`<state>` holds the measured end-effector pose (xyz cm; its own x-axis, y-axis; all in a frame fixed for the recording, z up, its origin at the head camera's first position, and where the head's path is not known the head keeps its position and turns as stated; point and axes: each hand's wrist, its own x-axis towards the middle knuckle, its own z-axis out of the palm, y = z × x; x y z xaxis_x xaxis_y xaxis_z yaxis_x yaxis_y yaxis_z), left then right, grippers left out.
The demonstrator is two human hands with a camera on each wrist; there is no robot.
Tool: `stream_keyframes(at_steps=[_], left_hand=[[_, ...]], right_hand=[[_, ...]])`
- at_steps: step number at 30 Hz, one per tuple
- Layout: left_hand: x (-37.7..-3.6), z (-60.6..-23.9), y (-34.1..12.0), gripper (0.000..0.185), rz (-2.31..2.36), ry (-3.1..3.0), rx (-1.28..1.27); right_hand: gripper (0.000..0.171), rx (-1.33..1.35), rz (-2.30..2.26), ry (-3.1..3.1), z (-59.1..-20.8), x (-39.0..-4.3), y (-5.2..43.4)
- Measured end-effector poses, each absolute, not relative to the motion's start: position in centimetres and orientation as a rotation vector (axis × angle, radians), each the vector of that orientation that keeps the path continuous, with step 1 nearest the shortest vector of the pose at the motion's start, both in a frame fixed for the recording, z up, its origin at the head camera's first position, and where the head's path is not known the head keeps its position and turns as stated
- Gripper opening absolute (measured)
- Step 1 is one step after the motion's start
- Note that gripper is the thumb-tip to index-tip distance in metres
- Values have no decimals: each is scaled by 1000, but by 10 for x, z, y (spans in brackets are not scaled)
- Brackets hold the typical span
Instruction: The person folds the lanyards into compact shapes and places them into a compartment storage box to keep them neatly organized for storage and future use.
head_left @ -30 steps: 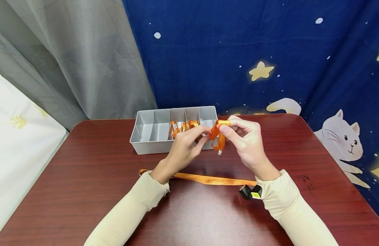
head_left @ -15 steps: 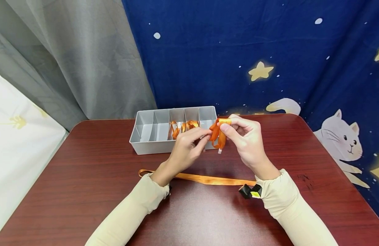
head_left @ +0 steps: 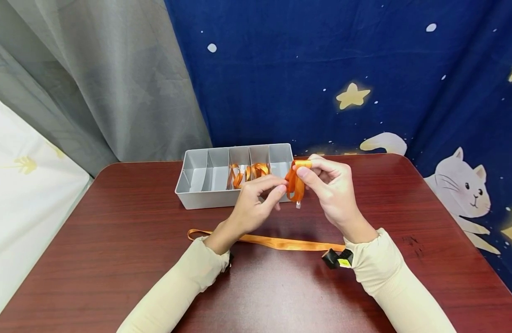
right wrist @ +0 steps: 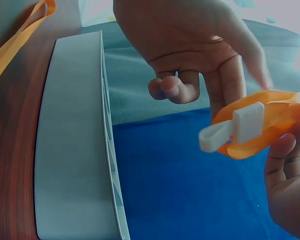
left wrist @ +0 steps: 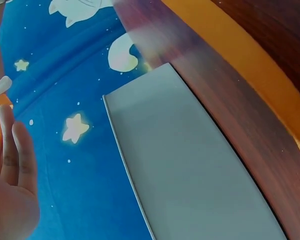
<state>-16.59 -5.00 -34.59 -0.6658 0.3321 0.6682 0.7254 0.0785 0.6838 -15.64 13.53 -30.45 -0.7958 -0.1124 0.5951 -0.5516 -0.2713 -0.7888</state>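
Note:
In the head view both hands hold a small orange ribbon coil (head_left: 296,184) in the air just in front of the grey divided tray (head_left: 206,196). My right hand (head_left: 299,170) pinches the top of the coil between thumb and forefinger. My left hand (head_left: 281,188) meets it from the left and pinches its edge with its fingertips. The right wrist view shows the ribbon loop (right wrist: 277,117) with a white tab (right wrist: 247,122) on it, the left hand (right wrist: 200,45) above and the right hand's fingers (right wrist: 290,170) below. A long tail of ribbon (head_left: 281,243) lies on the table under my wrists.
More orange ribbon (head_left: 248,171) lies in a middle compartment of the tray; the left compartments look bare. The dark red table (head_left: 114,259) ends at a blue starry cloth and a grey curtain behind. A small black device (head_left: 338,260) sits at my right wrist.
The left hand has slid slightly down and right along the coil, and the loops look drawn tighter. The right hand has stayed put.

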Motion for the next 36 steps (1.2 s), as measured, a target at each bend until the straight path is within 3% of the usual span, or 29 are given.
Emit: stream_keyframes(at_steps=[10,17,36], left_hand=[[-166,-349,-42,23,-1511,-1970,-1186],[-163,-351,-38,27,-1544,-1989,-1148],[-163,-352,-35,10,-1597,-2066,-983]], right_hand=[[9,846,2112,-1657,-303,-159,135],[12,858,2106,-1662,-303,-159,134],[11,826,2154,-1645,-300,-157,134]])
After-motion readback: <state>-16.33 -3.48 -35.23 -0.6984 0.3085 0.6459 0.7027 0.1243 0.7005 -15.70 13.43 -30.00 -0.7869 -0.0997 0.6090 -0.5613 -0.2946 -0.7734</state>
